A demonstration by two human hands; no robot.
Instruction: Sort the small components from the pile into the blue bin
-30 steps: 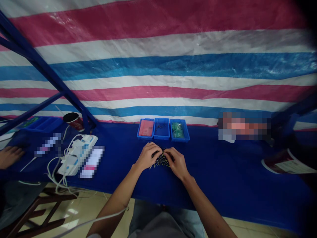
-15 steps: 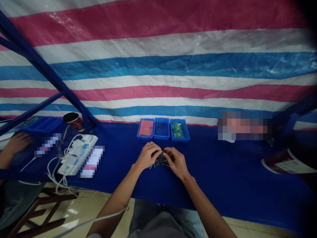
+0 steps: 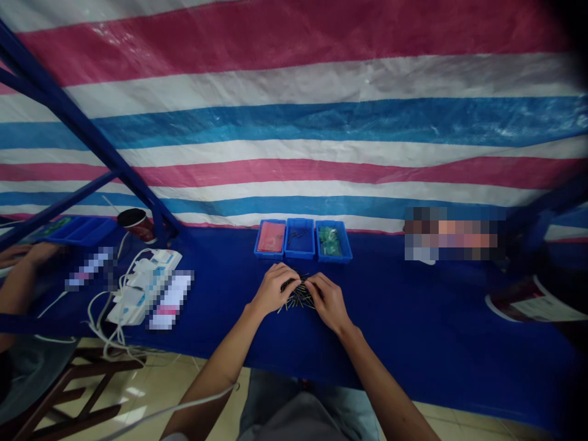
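On the blue table, a pile of thin dark sticks with pale yellowish ends lies between my hands; their exact kind is too small to make out. From the left, my left hand curls over the pile, thumb and fingers closed. My right hand is closed in a pinch at the pile's right side, its fingertips close to those of the left. What each pinch holds is hidden by the fingers. Just behind stand three small blue trays: one with pink-red packets, one with a few dark thin pieces, one with green packets.
A white power strip with tangled cables and a blurred-out phone lie to the left. A dark red cup stands behind them. Another person's arm reaches in at far left. A larger dark red tub is at right.
My hands stay over the pile, with only slight finger movement at the right. At far left, the other person's arm has moved farther onto the table, towards the back.
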